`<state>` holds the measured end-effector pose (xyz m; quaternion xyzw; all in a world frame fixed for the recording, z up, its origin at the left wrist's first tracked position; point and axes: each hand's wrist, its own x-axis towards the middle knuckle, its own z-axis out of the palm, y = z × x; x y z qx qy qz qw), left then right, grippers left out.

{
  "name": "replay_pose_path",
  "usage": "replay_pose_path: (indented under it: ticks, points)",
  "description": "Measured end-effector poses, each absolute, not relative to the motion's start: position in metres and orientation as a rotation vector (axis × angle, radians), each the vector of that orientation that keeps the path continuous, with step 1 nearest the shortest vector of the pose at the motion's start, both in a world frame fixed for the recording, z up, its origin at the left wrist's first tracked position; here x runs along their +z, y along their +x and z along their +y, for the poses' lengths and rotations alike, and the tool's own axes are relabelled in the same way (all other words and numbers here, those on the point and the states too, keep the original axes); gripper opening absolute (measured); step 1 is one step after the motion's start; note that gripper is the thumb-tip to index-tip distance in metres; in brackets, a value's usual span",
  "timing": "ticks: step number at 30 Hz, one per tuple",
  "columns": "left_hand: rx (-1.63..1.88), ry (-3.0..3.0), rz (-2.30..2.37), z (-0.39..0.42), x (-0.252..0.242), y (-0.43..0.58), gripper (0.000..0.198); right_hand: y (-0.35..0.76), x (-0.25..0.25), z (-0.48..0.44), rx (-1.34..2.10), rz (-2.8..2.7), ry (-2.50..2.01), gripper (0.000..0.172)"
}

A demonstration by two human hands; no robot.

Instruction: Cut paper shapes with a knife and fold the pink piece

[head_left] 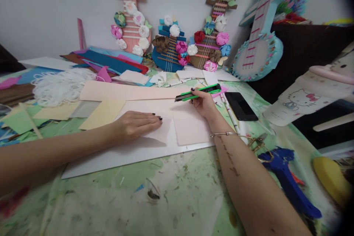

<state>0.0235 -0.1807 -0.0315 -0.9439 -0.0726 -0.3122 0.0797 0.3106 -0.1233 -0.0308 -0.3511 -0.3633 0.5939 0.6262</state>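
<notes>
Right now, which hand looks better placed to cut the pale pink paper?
Probably the right hand: it holds the green cutter with its blade over the pale pink paper, while the left hand lies flat on paper.

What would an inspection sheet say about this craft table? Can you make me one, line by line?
Surface: green-and-white table covering, stained and strewn with scraps.
Work things: green utility knife, blade out; pale pink paper on white board.
Clutter: white string bundle, coloured sheets, phone, blue tool.
Hands: left hand flat on the paper; right hand holds the knife in its fingers.
Cables: nothing seen.
Surroundings: instrument-shaped crafts by the wall; tumbler on the right.
</notes>
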Motion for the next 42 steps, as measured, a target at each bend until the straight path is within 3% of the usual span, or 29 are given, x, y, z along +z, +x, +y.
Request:
replay_pose_path:
  ticks: [19,26,32,42]
  points:
    - [-0.876,-2.699,-0.099,-0.192,-0.027,0.041,0.034,0.312,-0.034,-0.12,1.351,-0.851,-0.788,0.017]
    - [-1.068,-2.779,-0.464,-0.185,-0.023,0.04,0.041,0.313,-0.034,-0.121,1.361,-0.856,-0.789,0.019]
    - [-1.161,-2.822,-0.863,-0.165,0.009,0.047,0.027,0.312,-0.034,-0.118,1.321,-0.8,-0.808,0.016]
    - [-1.338,-2.828,-1.023,-0.151,0.016,0.053,0.02,0.31,-0.031,-0.119,1.3,-0.819,-0.816,0.023]
